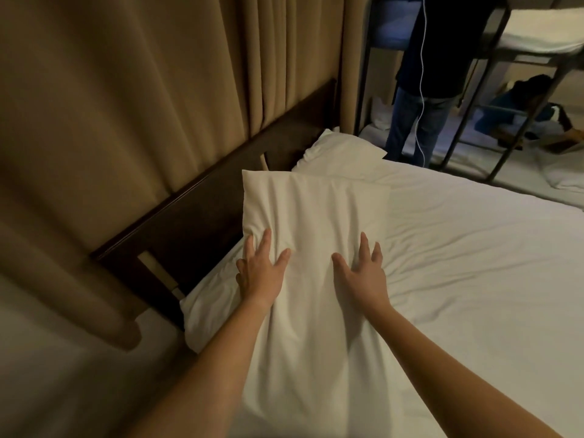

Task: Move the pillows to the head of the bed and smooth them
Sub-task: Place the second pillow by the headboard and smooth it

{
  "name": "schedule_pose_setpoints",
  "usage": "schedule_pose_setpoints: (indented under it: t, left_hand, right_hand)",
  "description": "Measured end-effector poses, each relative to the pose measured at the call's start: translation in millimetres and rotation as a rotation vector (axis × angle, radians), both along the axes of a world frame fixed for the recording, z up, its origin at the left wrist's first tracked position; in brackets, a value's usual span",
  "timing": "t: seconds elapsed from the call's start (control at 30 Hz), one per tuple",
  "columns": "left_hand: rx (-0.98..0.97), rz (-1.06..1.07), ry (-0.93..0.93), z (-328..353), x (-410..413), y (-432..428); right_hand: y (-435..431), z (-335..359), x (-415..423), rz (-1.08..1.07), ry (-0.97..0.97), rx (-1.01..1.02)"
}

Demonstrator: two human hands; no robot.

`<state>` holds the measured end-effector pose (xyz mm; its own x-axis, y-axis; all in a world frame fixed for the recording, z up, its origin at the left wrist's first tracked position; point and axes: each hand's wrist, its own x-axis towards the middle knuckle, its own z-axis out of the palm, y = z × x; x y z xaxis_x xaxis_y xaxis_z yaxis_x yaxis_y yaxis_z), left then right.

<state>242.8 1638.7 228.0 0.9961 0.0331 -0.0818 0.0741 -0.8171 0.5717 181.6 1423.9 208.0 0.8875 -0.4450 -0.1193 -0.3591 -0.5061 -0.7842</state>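
The near pillow (313,216), white and softly creased, lies in the centre of the frame against the dark wooden headboard (189,213), its far corner standing up a little against the wood. Both hands rest flat on it. The left hand (260,273) is spread, fingers fanned, pressing near the pillow's left edge where the fabric bunches into a few folds. The right hand (361,273) is likewise spread and laid palm down toward the pillow's right side; neither hand grips or pinches anything.

A second pillow (343,150) sits further along the headboard, in the upper middle of the frame, just beside the first and already lying flat.

By the look of it both pillows have reached the head of the bed, so the moving is done. What is left is the smoothing: wrinkles show around the left hand and down the near pillow's length.

Around them spreads the white bed sheet (474,263). Tan curtains (142,90) fill the upper left, and a metal bunk frame (493,90) with a standing person (423,90) occupies the upper right.
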Motion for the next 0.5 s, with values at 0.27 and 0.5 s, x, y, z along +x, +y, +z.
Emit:
schedule_pose_setpoints:
  t: [0.27, 0.5]
  left_hand:
    - [-0.033, -0.013, 0.033, -19, 62, 2]
    - [-0.039, -0.108, 0.072, -42, 156, 23]
  right_hand:
    - [2, -9, 56, -0.016, 0.039, -0.046]
    - [32, -27, 130, -0.12, 0.065, -0.035]
